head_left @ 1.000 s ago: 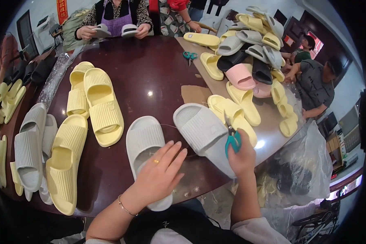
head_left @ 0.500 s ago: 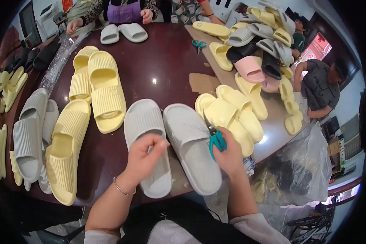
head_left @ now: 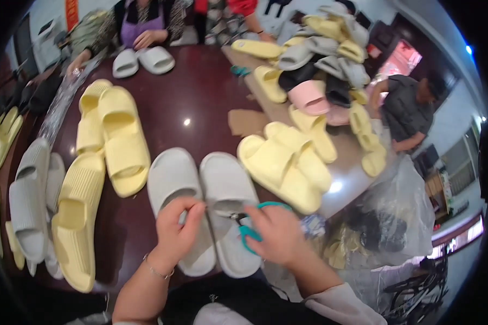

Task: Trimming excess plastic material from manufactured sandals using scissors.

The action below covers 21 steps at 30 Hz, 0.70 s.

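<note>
A pair of grey slide slippers lies side by side in front of me, toes pointing away: a left slipper [head_left: 173, 170] and a right slipper [head_left: 226, 176]. My left hand [head_left: 178, 227] is closed above the left slipper, just behind its strap; whatever its fingers hold is hidden. In my right hand [head_left: 279, 233] are small scissors [head_left: 251, 239] with teal handles, their short blades pointing left over the opening of the right slipper's strap. Motion blurs the right hand a little.
Yellow slippers lie left [head_left: 126, 146] and right [head_left: 282, 168] on the dark red table [head_left: 192, 97]. Beyond are a mixed slipper pile [head_left: 309, 97], another teal tool [head_left: 240, 70] and a grey pair [head_left: 156, 59] before a person in a purple apron. A clear bag [head_left: 401, 211] hangs right.
The view has shifted, so the table sits lower and further left. My right hand has brought the scissors inward from the slipper's right side to over its strap opening. My left hand stays closed.
</note>
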{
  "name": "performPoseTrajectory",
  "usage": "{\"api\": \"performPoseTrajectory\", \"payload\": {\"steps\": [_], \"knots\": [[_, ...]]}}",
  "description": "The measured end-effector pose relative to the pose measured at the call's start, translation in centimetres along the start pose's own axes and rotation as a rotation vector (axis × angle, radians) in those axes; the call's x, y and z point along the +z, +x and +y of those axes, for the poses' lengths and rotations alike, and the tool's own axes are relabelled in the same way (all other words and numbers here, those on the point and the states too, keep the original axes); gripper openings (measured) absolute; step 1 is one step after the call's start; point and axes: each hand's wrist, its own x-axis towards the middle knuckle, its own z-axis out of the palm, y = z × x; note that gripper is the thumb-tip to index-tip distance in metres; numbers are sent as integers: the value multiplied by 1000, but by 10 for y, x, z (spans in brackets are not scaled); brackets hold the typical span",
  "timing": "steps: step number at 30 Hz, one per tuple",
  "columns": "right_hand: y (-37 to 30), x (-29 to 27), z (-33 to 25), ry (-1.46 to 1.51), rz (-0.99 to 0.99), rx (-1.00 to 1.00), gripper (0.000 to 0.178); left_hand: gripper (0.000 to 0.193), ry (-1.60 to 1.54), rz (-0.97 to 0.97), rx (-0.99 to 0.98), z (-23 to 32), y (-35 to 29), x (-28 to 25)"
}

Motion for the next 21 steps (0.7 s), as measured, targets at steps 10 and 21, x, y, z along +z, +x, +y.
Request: {"api": "performPoseTrajectory", "payload": {"steps": [10, 21], "knots": [[-8, 15, 0, 48, 175, 108, 52, 11, -610, 259, -174, 33, -14, -25], [20, 14, 36, 473, 263, 426, 49, 32, -607, -266, 11, 55, -152, -214]]}}
